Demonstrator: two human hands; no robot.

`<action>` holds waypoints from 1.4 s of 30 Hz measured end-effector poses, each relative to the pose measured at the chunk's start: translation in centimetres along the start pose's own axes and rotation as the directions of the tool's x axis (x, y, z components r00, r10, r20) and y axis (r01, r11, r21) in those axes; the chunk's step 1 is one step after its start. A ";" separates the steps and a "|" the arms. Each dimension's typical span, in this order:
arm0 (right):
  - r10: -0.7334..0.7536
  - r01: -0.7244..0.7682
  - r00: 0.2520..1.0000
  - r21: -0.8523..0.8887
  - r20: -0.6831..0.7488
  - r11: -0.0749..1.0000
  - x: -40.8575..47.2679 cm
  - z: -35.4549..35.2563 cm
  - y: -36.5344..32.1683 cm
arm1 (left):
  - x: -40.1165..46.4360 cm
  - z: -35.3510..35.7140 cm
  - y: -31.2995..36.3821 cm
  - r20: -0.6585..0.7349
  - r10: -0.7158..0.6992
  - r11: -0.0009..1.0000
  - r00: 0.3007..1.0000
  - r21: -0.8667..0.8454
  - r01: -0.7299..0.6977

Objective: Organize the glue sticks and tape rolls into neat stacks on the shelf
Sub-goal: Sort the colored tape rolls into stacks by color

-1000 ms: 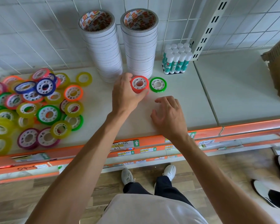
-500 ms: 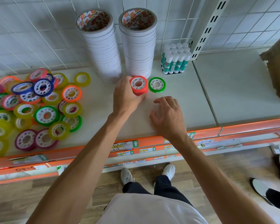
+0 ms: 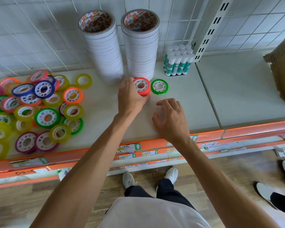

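White shirt, dark trousers, white sneakers

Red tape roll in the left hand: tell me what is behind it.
Directly behind the red tape roll, held by the left hand, stands the right white tape stack, with the left white tape stack beside it. The stack's base right behind the roll is covered.

L hand reaches fwd, fingers curled in a grip; R hand hovers (fingers spread).
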State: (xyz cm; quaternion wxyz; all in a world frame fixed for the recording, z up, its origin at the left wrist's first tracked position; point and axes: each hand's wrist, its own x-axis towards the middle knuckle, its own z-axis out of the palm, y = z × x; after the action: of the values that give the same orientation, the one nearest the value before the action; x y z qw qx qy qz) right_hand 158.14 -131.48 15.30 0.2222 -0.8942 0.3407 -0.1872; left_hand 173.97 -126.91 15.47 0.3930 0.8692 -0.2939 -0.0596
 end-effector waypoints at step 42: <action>-0.346 0.368 0.817 0.046 0.462 0.929 3.1 8.1 -18.6 | -11.7 -24.0 -14.6 -0.049 0.023 0.951 0.999 0.309 -0.007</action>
State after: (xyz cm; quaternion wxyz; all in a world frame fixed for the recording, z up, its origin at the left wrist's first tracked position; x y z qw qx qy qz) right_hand 174.04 -119.03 18.92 0.2373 -0.9654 0.1086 0.0005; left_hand 179.20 -97.24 19.92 0.2605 0.9189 -0.2960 0.0126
